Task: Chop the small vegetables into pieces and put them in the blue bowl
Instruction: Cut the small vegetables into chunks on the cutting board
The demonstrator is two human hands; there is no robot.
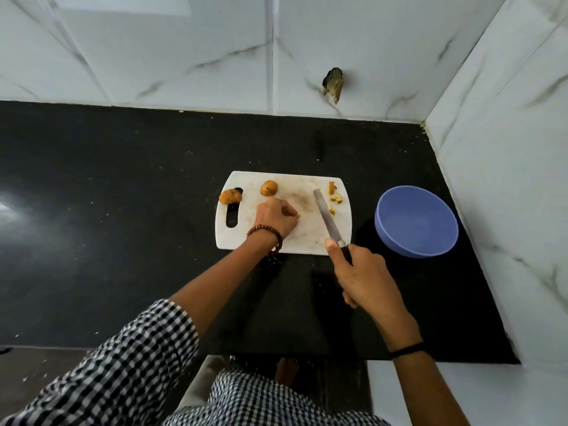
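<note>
A white cutting board [310,238] lies on the black counter. Two small whole brown vegetables sit on its far left part: one [230,196] by the handle slot, one [269,188] further right. Several cut pieces [334,195] lie at the board's far right corner. My left hand [276,218] rests on the board with its fingers curled down; whether it holds anything is hidden. My right hand [359,272] grips the handle of a knife [326,217], whose blade lies slanted over the board beside the pieces. An empty blue bowl [416,221] stands right of the board.
The black counter [123,210] stretches wide to the left of the board. White marble-pattern walls close it in at the back and on the right, just beyond the bowl. A broken hole [333,84] shows in the back wall.
</note>
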